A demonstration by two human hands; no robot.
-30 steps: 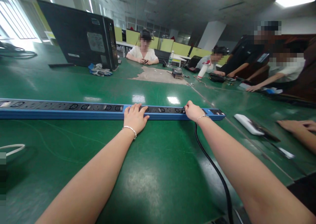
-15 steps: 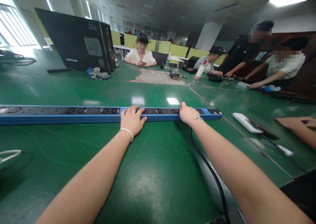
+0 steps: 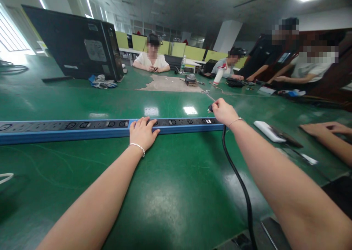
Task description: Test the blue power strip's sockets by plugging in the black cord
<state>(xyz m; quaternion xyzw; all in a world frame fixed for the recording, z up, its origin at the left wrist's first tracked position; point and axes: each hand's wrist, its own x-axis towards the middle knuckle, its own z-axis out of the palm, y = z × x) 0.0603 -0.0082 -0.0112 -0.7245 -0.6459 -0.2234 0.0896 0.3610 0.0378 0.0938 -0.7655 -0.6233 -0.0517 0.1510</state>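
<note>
The left hand (image 3: 143,135), fingers spread, rested on the blue power strip (image 3: 187,129), well back from the green tabletop's (image 3: 170,176) near edge. Over the strip's right end, the right hand (image 3: 224,112) pinched a black plug (image 3: 210,108), its cord (image 3: 233,165) hanging past that edge.

The left hand (image 3: 143,133) is palm down, fingers (image 3: 141,123) spread, thumb (image 3: 156,133) to their right. The right hand (image 3: 226,112) is curled, fingers bent in. Both arms (image 3: 101,191) stretch out behind the fingers.
</note>
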